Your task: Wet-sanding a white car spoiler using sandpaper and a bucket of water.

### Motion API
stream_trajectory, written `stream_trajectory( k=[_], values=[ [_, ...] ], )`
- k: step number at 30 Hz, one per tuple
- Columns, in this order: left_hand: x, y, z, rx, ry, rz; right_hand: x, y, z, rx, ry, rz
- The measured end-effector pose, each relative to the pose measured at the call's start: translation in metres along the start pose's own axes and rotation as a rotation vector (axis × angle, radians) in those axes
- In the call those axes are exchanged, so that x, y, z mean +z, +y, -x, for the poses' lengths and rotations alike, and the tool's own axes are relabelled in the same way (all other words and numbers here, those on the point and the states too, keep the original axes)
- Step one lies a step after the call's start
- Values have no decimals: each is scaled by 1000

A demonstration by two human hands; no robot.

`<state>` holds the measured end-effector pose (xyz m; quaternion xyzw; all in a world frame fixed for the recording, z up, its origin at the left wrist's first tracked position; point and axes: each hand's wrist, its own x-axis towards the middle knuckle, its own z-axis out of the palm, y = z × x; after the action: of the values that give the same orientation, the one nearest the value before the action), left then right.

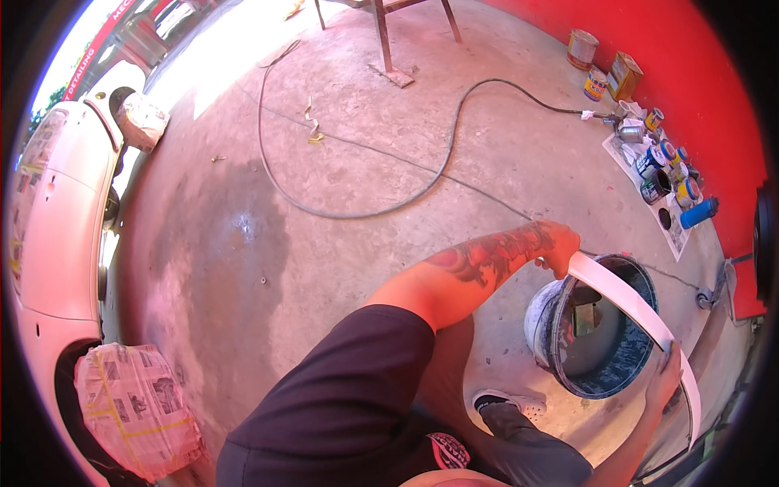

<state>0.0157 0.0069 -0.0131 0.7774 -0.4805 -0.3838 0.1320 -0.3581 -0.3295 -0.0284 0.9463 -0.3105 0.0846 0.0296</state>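
A long, curved white strip point(621, 292) slants over a dark bucket point(629, 353), gripped by both my hands. My tattooed left arm reaches across to its upper end, where my left hand point(560, 253) holds it beside the bucket's rim. Lower down at the right, my right hand point(663, 380) has its fingers closed round the strip. The bucket contains murky grey liquid and a small object I cannot make out. A pale bucket point(537, 321) stands against it on the left. My foot in a white clog point(523, 407) is just below the buckets.
A pale car body point(61, 252) with paper-masked wheels point(134, 402) lines the left. A hose point(341, 213) loops over the concrete floor. Several paint cans point(654, 185) sit on paper by the red wall point(706, 97). A metal stand point(381, 40) is at the back.
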Motion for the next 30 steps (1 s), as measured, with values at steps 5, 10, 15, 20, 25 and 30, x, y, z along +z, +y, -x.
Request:
stream_trajectory(
  k=[5,10,15,20,25,30],
  values=[
    [4,-5,2,-14,57,-45,-13,23,-7,301,-195,-60],
    [7,-1,-6,-6,48,-43,15,-68,-8,-29,63,15],
    [4,-4,-5,13,28,-53,-5,-84,-5,-151,64,-10],
    [7,-3,-5,17,58,-29,-8,15,-9,119,-6,-111],
    [7,-4,-4,23,87,-63,1,-70,-18,31,-2,29],
    [9,-3,-4,13,92,-49,7,-191,-18,-199,89,-133]
  ],
)
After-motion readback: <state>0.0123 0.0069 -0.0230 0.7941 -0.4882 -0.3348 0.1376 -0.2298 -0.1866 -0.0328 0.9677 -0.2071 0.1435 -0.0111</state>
